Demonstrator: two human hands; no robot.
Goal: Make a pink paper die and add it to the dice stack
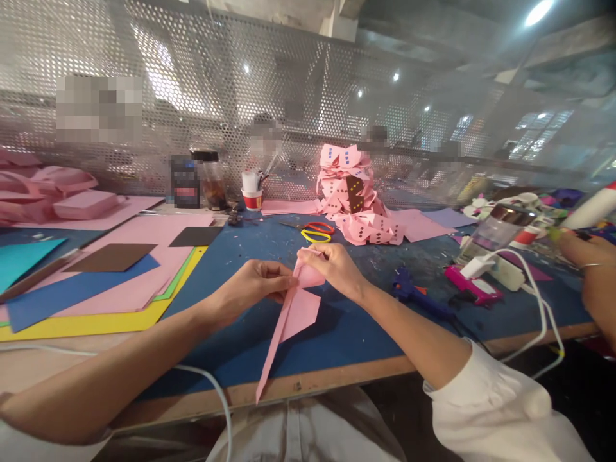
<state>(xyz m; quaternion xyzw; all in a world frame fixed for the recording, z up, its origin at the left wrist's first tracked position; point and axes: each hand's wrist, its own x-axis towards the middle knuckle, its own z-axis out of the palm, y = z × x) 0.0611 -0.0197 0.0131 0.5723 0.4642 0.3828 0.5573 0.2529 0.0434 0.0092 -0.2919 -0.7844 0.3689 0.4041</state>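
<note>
Both my hands hold one folded pink paper piece [292, 316] above the blue table mat [337, 333]. My left hand [257, 285] pinches it from the left near its upper part. My right hand [332, 268] grips the folded top flap from the right, fingers curled over it. A long pointed tail of the paper hangs down toward the table's front edge.
Sheets of coloured paper [96, 282] lie stacked at the left. A heap of pink folded pieces with dots [359, 205] stands behind, with scissors [315, 231] in front. A blue glue gun [416, 292], a pink tool [474, 285] and white cable lie right. Another person's arm [594, 276] reaches in at far right.
</note>
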